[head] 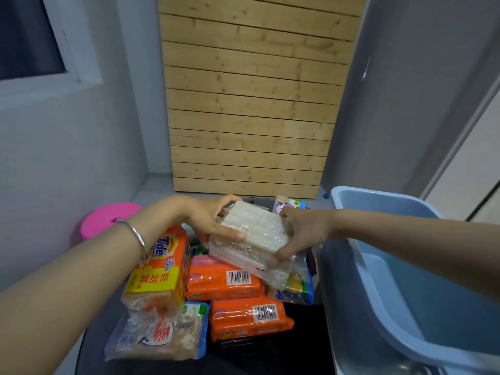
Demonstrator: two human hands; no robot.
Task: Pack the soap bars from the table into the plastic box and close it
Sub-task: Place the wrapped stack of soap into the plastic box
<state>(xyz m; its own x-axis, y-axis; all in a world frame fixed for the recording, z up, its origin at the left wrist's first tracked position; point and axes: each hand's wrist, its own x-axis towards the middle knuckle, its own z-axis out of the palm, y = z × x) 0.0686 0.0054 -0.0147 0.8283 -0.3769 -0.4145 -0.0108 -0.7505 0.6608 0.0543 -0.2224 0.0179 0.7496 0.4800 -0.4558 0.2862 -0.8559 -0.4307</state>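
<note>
A clear-wrapped pack of white soap bars [255, 239] is held above the pile by both hands. My left hand [208, 220] grips its left end and my right hand [300, 234] grips its right end. Below lie two orange soap packs [221, 282] [249, 318], an orange and yellow Tide pack [159, 269] and a blue-edged clear pack [159, 336], all on a dark table [270, 358]. The blue plastic box [400, 280] stands open at the right, with nothing visible inside it. No lid is in sight.
A pink round object [108, 219] sits left of the table. A wooden slatted panel [251, 104] leans on the far wall. More soap packs [288, 205] [297, 290] lie behind and under the held pack.
</note>
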